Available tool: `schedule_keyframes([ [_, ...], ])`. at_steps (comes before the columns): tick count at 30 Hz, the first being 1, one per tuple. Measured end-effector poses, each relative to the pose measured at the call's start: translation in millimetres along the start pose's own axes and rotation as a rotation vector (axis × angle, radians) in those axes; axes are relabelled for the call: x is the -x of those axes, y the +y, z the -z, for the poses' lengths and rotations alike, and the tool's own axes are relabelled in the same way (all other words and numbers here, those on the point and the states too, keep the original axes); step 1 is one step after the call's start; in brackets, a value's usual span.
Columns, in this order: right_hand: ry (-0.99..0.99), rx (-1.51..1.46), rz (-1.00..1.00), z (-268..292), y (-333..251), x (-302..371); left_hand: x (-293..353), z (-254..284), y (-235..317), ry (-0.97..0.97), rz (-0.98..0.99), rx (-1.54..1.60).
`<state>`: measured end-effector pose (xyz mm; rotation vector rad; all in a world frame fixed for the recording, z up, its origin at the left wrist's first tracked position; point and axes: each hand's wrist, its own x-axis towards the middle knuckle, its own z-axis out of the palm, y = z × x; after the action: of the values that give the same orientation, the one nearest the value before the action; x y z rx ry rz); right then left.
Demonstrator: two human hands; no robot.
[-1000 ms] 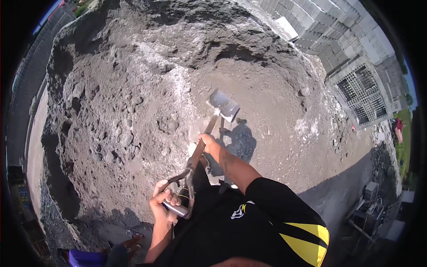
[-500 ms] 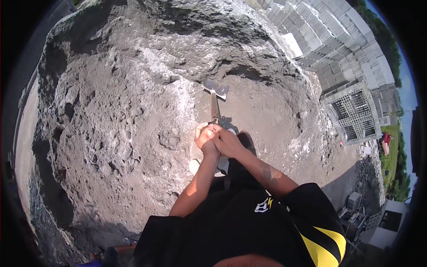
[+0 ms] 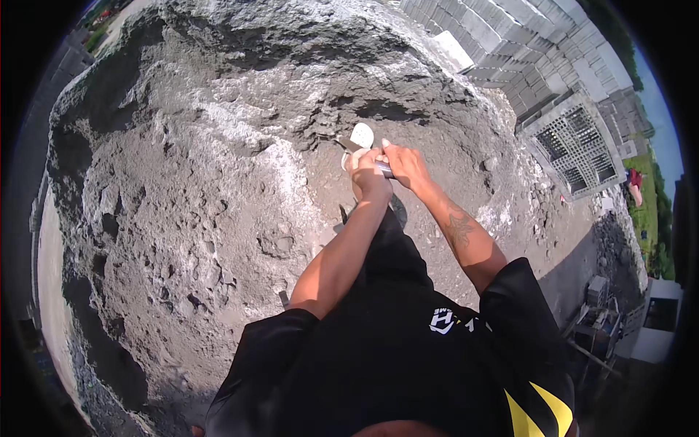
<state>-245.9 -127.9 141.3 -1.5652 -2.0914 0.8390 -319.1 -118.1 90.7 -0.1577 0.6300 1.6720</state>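
Both my hands are on a shovel (image 3: 349,144), which slants from the far left toward my right side. My left hand (image 3: 370,177) is closed around the shaft, farther forward than the other. My right hand (image 3: 409,167) is closed near the rear part of the shaft, its thumb raised. A short dark length of the shaft shows between the two hands. The blade cannot be made out now; the shaft's far end meets the grey soil. A white shoe toe (image 3: 362,134) shows just beyond my hands.
Around me rises a big mound of grey sandy soil (image 3: 189,189) with a hollowed, crusted far wall. Stacked grey concrete blocks (image 3: 502,44) stand at the far right, near a slatted pallet-like crate (image 3: 575,146). A wheeled machine or cart (image 3: 595,331) lies in shade at the lower right.
My hands have moved forward and slightly right, and my arms have stretched out. The shovel has turned from pointing straight ahead to slanting left, and its blade has gone out of sight.
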Motion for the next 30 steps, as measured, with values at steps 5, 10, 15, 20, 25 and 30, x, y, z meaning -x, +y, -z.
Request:
schedule_keyframes([
  [5,-0.052,0.237,0.066,-57.5,55.6,47.2,36.1,65.6,-2.2,0.105,-0.064,-0.293],
  [10,-0.208,0.298,0.183,-116.7,66.5,129.7,76.5,189.1,-11.1,0.191,-0.018,-0.371],
  [15,-0.33,0.172,0.189,-190.0,85.2,201.1,100.7,329.5,-10.5,0.255,0.316,-0.301],
  [20,-0.115,0.031,0.104,-200.4,120.9,256.7,139.2,316.9,-32.5,0.244,0.366,-0.294],
  [25,-0.198,-0.199,0.26,-163.8,116.9,310.1,192.8,318.5,-34.0,0.358,0.214,-0.138],
  [30,-0.111,-0.219,0.34,-106.3,143.0,341.1,212.6,251.7,-16.8,0.3,0.015,-0.192],
])
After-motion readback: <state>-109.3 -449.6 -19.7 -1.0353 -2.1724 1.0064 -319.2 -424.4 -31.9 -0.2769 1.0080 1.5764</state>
